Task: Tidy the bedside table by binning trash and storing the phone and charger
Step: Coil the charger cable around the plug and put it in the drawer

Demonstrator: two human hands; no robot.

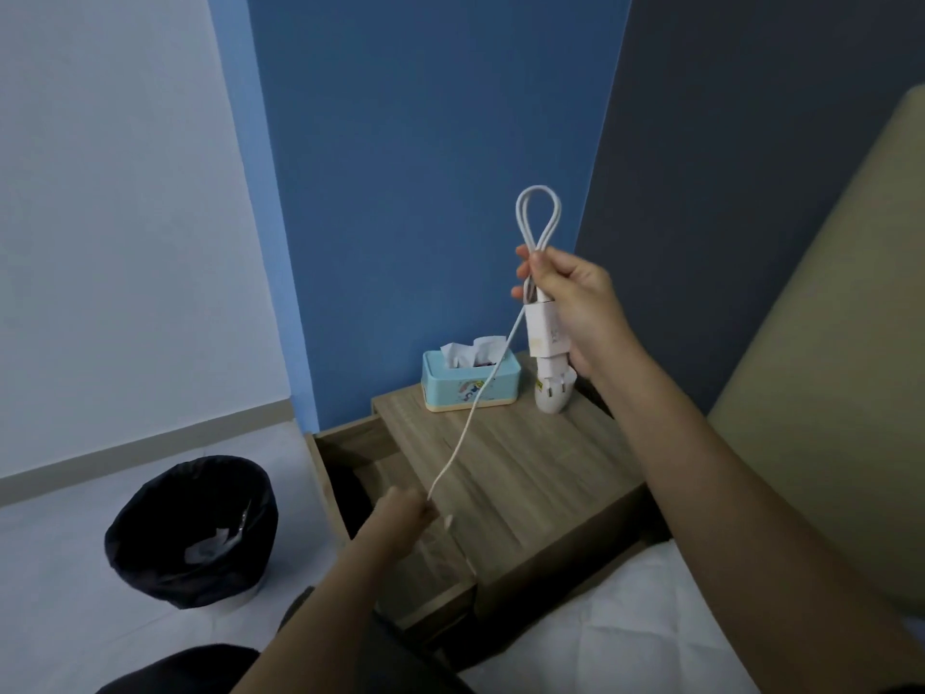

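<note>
One charger [546,329] with looped cable [538,217] is clasped in the right hand [575,303]; the cable's free end is pinched by the left hand [403,508]; one tissue box [468,380] and one bin [192,530] are noted.

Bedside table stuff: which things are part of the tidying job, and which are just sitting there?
Part of the job:
- charger, gripped in the right hand
- its cable, pulled by the left hand
- bin with trash inside
- open drawer

Just sitting there:
- tissue box
- small white object beside it
- bed
</note>
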